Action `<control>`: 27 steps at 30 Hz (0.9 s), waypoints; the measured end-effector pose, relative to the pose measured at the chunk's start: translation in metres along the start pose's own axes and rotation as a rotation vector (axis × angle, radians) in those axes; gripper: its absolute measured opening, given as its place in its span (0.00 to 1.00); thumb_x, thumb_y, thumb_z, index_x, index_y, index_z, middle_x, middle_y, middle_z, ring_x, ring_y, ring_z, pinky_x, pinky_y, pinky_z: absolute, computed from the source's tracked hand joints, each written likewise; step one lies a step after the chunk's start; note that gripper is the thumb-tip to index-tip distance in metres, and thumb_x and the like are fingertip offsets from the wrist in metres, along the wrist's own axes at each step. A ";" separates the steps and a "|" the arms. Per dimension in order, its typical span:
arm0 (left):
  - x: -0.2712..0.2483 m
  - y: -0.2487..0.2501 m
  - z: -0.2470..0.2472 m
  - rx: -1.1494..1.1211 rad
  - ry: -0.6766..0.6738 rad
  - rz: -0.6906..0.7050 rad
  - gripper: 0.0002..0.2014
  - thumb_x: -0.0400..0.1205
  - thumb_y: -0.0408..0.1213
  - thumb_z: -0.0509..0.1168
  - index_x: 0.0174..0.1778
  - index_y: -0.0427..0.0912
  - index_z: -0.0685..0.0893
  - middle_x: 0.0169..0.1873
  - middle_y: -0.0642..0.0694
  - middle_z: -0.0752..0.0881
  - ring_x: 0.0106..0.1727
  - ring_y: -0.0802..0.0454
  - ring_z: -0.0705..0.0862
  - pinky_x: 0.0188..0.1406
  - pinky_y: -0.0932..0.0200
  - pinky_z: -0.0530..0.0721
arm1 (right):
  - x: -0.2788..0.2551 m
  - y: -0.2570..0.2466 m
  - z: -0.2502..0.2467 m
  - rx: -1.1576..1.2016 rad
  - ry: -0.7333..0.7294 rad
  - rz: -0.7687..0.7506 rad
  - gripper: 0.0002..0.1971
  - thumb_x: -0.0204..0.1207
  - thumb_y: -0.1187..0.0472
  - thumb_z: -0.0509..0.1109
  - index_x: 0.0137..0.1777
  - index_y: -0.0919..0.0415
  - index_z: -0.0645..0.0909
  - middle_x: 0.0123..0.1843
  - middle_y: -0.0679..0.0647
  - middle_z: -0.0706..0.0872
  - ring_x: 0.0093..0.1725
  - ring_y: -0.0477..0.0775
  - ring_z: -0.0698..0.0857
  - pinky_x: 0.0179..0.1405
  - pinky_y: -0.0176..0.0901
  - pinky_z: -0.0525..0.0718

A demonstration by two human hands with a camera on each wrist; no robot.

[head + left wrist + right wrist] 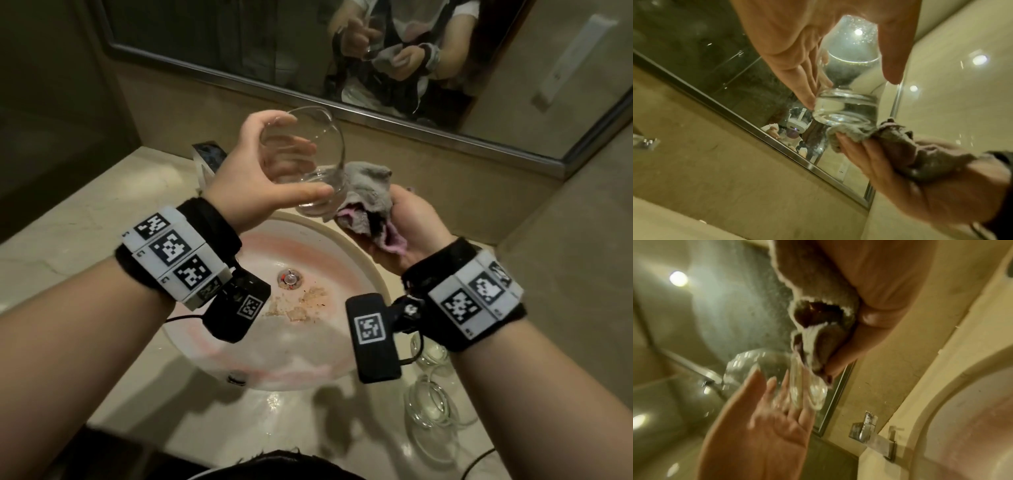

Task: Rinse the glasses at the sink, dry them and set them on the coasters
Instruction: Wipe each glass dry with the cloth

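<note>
My left hand (270,168) grips a clear tumbler (318,137) above the sink, tilted with its thick base towards the right. Thumb and fingers curl round its wall. Droplets cling to the glass (846,104) in the left wrist view. My right hand (407,226) holds a crumpled grey and pink cloth (366,192), which touches the tumbler's base. The right wrist view shows the cloth (818,321) against the glass (797,386), with the left hand (764,426) below it. No coasters are in view.
The round sink (363,267) lies below both hands, with brownish residue near its drain (290,278). A chrome faucet (207,157) stands behind the left hand. Several more glasses (428,407) sit on the counter at the lower right. A mirror (239,41) spans the back wall.
</note>
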State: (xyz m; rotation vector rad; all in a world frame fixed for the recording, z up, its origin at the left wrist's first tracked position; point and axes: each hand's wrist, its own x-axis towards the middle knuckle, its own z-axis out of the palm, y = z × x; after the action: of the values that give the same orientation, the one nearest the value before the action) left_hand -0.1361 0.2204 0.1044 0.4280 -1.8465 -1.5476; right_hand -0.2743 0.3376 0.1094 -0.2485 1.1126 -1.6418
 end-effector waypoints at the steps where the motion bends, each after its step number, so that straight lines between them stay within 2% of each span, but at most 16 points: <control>1: 0.001 0.000 0.001 -0.031 0.017 -0.026 0.40 0.57 0.42 0.82 0.62 0.52 0.68 0.58 0.44 0.83 0.58 0.52 0.87 0.59 0.54 0.84 | 0.003 0.003 0.001 -0.034 -0.005 -0.031 0.20 0.83 0.62 0.59 0.71 0.73 0.73 0.65 0.69 0.83 0.64 0.63 0.83 0.70 0.53 0.78; 3: 0.003 -0.001 0.000 -0.109 0.080 -0.096 0.43 0.58 0.39 0.83 0.66 0.49 0.67 0.57 0.45 0.84 0.58 0.52 0.86 0.59 0.54 0.83 | 0.006 0.007 0.001 -0.094 -0.009 -0.071 0.19 0.83 0.63 0.61 0.68 0.75 0.74 0.62 0.70 0.84 0.63 0.63 0.84 0.67 0.55 0.79; 5: 0.004 -0.003 -0.002 -0.239 0.161 -0.185 0.41 0.62 0.37 0.81 0.67 0.47 0.65 0.59 0.44 0.83 0.61 0.48 0.85 0.62 0.48 0.82 | 0.002 0.005 -0.001 -0.205 0.052 -0.156 0.15 0.82 0.61 0.63 0.61 0.73 0.80 0.56 0.66 0.88 0.55 0.62 0.87 0.58 0.52 0.85; 8: 0.001 -0.007 -0.003 -0.374 0.186 -0.288 0.45 0.62 0.38 0.80 0.70 0.41 0.62 0.64 0.38 0.80 0.57 0.43 0.87 0.56 0.46 0.86 | -0.012 -0.003 0.007 -0.472 0.146 -0.452 0.09 0.83 0.57 0.61 0.55 0.56 0.81 0.50 0.56 0.88 0.44 0.55 0.86 0.41 0.45 0.83; 9: 0.000 -0.007 -0.001 -0.409 0.152 -0.317 0.49 0.61 0.43 0.82 0.73 0.38 0.61 0.64 0.36 0.80 0.55 0.42 0.88 0.50 0.48 0.87 | -0.017 -0.001 0.012 -0.576 0.144 -0.576 0.07 0.84 0.56 0.59 0.55 0.49 0.78 0.52 0.52 0.86 0.46 0.49 0.86 0.42 0.43 0.84; 11: -0.003 -0.004 0.005 -0.444 0.062 -0.376 0.54 0.58 0.54 0.82 0.75 0.34 0.64 0.66 0.35 0.80 0.54 0.41 0.88 0.44 0.52 0.87 | -0.020 0.012 0.023 -0.865 0.065 -0.840 0.09 0.84 0.57 0.58 0.61 0.46 0.73 0.59 0.45 0.81 0.59 0.45 0.82 0.59 0.47 0.82; 12: -0.004 -0.001 0.009 -0.457 0.023 -0.389 0.49 0.63 0.59 0.77 0.75 0.35 0.68 0.65 0.36 0.81 0.54 0.43 0.87 0.44 0.52 0.86 | -0.018 0.022 0.024 -1.002 0.033 -0.951 0.13 0.82 0.58 0.59 0.66 0.50 0.72 0.64 0.48 0.78 0.65 0.48 0.78 0.66 0.51 0.78; 14: -0.005 0.004 0.019 -0.527 -0.055 -0.374 0.32 0.79 0.64 0.56 0.67 0.41 0.78 0.58 0.40 0.84 0.53 0.47 0.86 0.51 0.52 0.84 | -0.011 0.038 0.021 -1.138 0.054 -1.126 0.23 0.80 0.57 0.61 0.74 0.64 0.67 0.73 0.59 0.72 0.73 0.56 0.71 0.73 0.57 0.70; 15: -0.005 0.005 0.021 -0.547 -0.074 -0.368 0.31 0.82 0.64 0.46 0.63 0.44 0.81 0.55 0.41 0.85 0.55 0.46 0.86 0.56 0.50 0.83 | -0.008 0.042 0.020 -1.141 0.070 -1.188 0.26 0.79 0.56 0.61 0.75 0.68 0.65 0.75 0.63 0.70 0.74 0.60 0.69 0.73 0.60 0.69; 16: -0.005 0.006 0.023 -0.534 -0.081 -0.359 0.34 0.81 0.66 0.42 0.61 0.46 0.82 0.55 0.41 0.86 0.57 0.45 0.86 0.58 0.46 0.83 | -0.004 0.044 0.019 -1.116 0.086 -1.228 0.28 0.79 0.56 0.61 0.75 0.69 0.65 0.76 0.65 0.69 0.75 0.62 0.68 0.73 0.62 0.68; 17: -0.005 0.007 0.025 -0.518 -0.092 -0.339 0.36 0.77 0.68 0.42 0.62 0.46 0.82 0.56 0.40 0.86 0.60 0.43 0.85 0.60 0.42 0.83 | -0.005 0.043 0.022 -1.084 0.097 -1.237 0.28 0.79 0.55 0.60 0.75 0.69 0.64 0.75 0.66 0.68 0.75 0.62 0.68 0.73 0.63 0.68; 19: -0.007 0.010 0.027 -0.490 -0.152 -0.308 0.40 0.70 0.68 0.51 0.70 0.42 0.78 0.62 0.36 0.83 0.64 0.39 0.83 0.61 0.40 0.82 | 0.001 0.038 0.027 -0.978 0.099 -1.123 0.28 0.80 0.52 0.60 0.77 0.65 0.63 0.75 0.63 0.68 0.74 0.58 0.69 0.74 0.60 0.69; 21: -0.006 0.010 0.027 -0.481 -0.207 -0.291 0.42 0.68 0.66 0.59 0.71 0.38 0.76 0.64 0.33 0.81 0.62 0.35 0.82 0.61 0.41 0.82 | 0.010 0.029 0.033 -0.723 0.098 -0.819 0.28 0.79 0.43 0.58 0.75 0.58 0.66 0.73 0.62 0.72 0.69 0.59 0.76 0.69 0.60 0.76; 23: -0.005 0.011 0.028 -0.491 -0.214 -0.281 0.37 0.64 0.63 0.66 0.61 0.39 0.84 0.52 0.37 0.87 0.51 0.41 0.86 0.49 0.47 0.87 | 0.012 0.018 0.036 -0.362 0.010 -0.433 0.30 0.79 0.38 0.57 0.67 0.63 0.75 0.67 0.69 0.79 0.59 0.71 0.82 0.59 0.67 0.80; 24: -0.004 0.013 0.029 -0.493 -0.200 -0.278 0.33 0.60 0.61 0.68 0.55 0.42 0.86 0.45 0.40 0.89 0.45 0.44 0.88 0.43 0.50 0.88 | 0.012 0.014 0.035 -0.224 -0.037 -0.307 0.31 0.80 0.39 0.57 0.66 0.68 0.75 0.65 0.73 0.80 0.59 0.75 0.82 0.60 0.70 0.79; 27: -0.002 0.019 0.031 -0.377 -0.192 -0.278 0.27 0.59 0.64 0.64 0.39 0.47 0.92 0.39 0.43 0.90 0.43 0.46 0.90 0.42 0.51 0.89 | 0.007 0.007 0.032 -0.048 -0.122 -0.252 0.28 0.85 0.46 0.53 0.69 0.72 0.72 0.61 0.71 0.81 0.59 0.72 0.82 0.61 0.65 0.81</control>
State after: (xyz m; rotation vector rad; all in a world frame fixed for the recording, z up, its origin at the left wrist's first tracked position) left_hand -0.1522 0.2494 0.1203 0.3802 -1.6272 -2.1414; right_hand -0.2516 0.3153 0.1186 -0.5316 1.0616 -1.7960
